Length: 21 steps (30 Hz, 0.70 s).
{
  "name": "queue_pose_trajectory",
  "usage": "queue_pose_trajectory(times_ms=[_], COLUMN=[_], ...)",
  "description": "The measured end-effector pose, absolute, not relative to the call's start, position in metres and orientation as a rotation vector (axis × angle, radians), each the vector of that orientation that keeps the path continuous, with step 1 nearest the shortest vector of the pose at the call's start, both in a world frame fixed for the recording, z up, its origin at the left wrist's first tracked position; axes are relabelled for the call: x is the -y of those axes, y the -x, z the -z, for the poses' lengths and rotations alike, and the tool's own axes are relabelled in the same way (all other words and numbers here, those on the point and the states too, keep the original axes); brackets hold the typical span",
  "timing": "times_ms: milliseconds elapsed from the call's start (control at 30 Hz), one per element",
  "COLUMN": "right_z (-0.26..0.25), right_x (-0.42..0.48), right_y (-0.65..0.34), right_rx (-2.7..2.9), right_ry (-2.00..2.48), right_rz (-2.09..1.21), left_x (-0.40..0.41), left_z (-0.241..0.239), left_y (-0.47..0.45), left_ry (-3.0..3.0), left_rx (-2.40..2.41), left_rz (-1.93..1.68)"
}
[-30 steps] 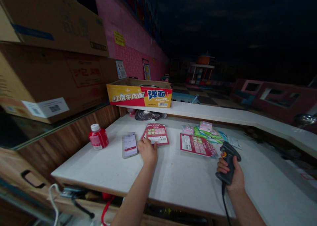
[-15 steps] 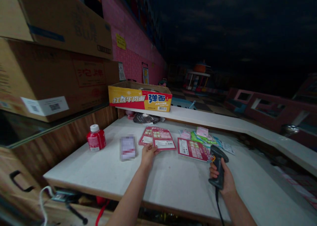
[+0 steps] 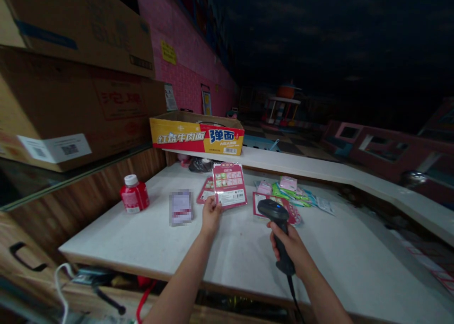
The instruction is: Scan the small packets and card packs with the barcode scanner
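Note:
My left hand (image 3: 212, 215) pinches the lower left corner of a flat pink package (image 3: 229, 184), tilted up so its printed back with a barcode label faces me. Partly behind it, another pink package (image 3: 205, 191) lies on the white counter. In my right hand (image 3: 289, 242) is a black corded barcode scanner (image 3: 278, 220), its head pointing left toward the held package and a small blue light showing on top. Under the scanner head lies a further pink package (image 3: 260, 209), partly covered.
Small colourful packets (image 3: 294, 191) lie in a pile at the back right. A red bottle with a white cap (image 3: 135, 196) and a blurred-out pack (image 3: 181, 209) stand on the left. A yellow-red carton (image 3: 196, 137) rests on the raised ledge (image 3: 301, 162); large cardboard boxes (image 3: 81, 106) are stacked at left.
The pink package in my left hand has been lifted and tilted upright off the counter. My right hand has brought the scanner leftward, turning its head toward that package.

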State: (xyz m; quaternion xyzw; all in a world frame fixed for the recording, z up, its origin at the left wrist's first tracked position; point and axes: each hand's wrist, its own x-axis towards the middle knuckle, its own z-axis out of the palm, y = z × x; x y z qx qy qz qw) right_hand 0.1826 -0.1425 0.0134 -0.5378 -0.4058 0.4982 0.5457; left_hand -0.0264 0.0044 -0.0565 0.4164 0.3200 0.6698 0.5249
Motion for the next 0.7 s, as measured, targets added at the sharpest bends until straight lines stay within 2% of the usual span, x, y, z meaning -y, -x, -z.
queue_pose_trajectory(times_ms=[267,467,700], right_z=[-0.014,-0.014,0.01], right_x=[0.138,0.136,0.13], right_y=[-0.18,-0.176,-0.219], right_rx=[0.947,0.948,0.764], right_ry=[1.28,1.258,1.124], right_rz=[-1.208,-1.237,-1.388], left_x=[-0.005,-0.005,0.0], left_z=[0.058,0.058,0.059], left_y=[0.026,0.026,0.024], left_ry=[-0.99,-1.019,-0.985], left_rx=[-0.847,-0.733,-0.729], left_rz=[-1.612,-1.605,-1.623])
